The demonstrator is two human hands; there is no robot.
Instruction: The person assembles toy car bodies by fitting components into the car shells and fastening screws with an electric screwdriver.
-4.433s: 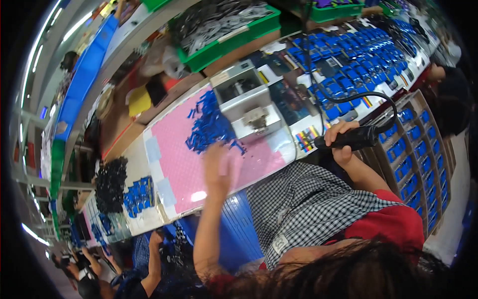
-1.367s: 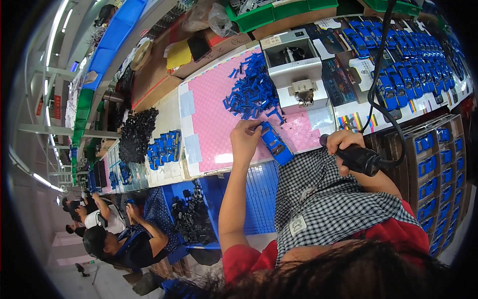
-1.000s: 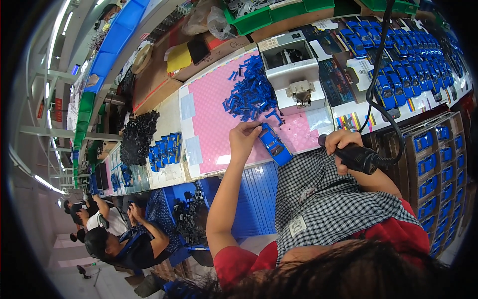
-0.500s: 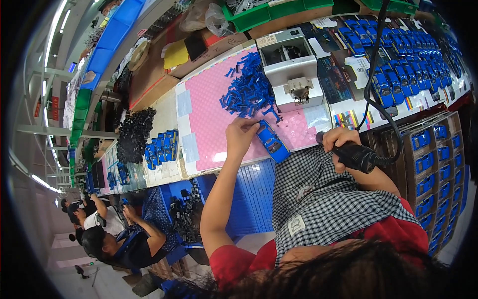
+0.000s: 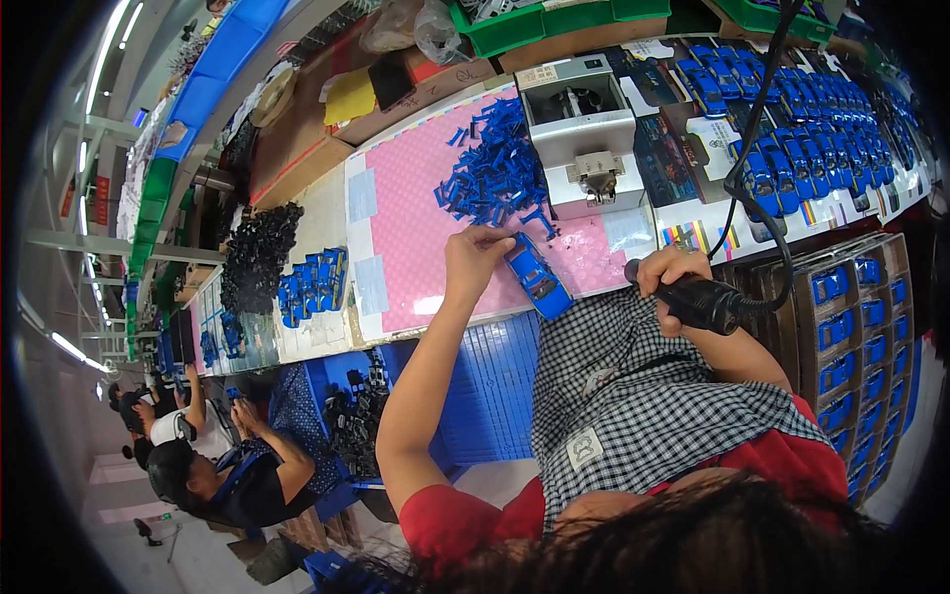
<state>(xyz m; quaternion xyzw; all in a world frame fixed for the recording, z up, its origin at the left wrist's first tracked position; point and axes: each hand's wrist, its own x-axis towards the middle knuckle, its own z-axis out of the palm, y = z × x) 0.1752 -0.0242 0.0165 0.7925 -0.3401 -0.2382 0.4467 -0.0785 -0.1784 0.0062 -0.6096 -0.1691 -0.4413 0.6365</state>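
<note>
Pink mat (image 5: 426, 213) on the bench, heap of blue parts (image 5: 495, 178) on it. Left hand (image 5: 475, 259) has shifted slightly up-left since a second ago, fingers pinched on blue toy car (image 5: 537, 276) at the mat's near edge. Right hand (image 5: 671, 280) stays clenched around black electric screwdriver (image 5: 705, 302), apart from the car: fastening looks not yet begun.

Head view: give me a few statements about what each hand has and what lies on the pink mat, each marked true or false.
1. The left hand holds a blue toy car body at the pink mat's near edge. True.
2. The right hand is empty. False: it grips a black corded power tool.
3. A heap of small blue parts lies on the pink mat. True.
4. The grey machine stands left of the pink mat. False: it stands at the mat's right side.
5. Rows of blue toy cars lie right of the machine. True.
</note>
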